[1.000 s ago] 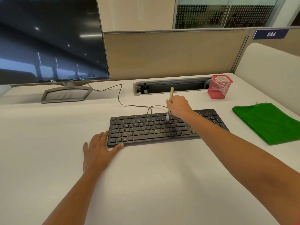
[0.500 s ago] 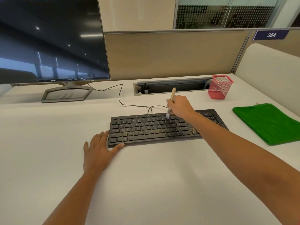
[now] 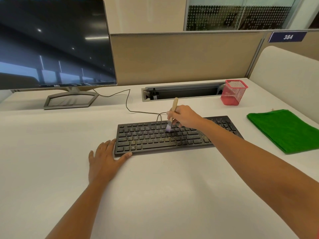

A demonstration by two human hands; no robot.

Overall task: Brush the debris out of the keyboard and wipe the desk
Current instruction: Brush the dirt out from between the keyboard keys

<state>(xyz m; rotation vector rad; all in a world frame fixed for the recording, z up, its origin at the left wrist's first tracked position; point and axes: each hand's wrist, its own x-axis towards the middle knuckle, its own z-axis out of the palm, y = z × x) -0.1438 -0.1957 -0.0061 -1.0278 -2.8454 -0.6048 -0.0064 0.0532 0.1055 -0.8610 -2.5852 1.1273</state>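
With the right hand (image 3: 186,117), pinches the brush (image 3: 174,107), bristles down on the upper middle rows of the keyboard (image 3: 151,142). Braces its near left corner with the flat, spread left hand (image 3: 105,161). Best to flick lightly along the rows, driving the yellowish debris (image 3: 202,136) onto the counter (image 3: 164,195) for wiping with the green cloth (image 3: 284,130) at far right.

Tan partition panel (image 3: 181,57) ran across the back, blue plate "384" (image 3: 287,37) on its right section. Cream wall (image 3: 146,12) stood above, dotted frosted glass (image 3: 238,14) at top right. Rounded white side divider (image 3: 290,75) stood right.
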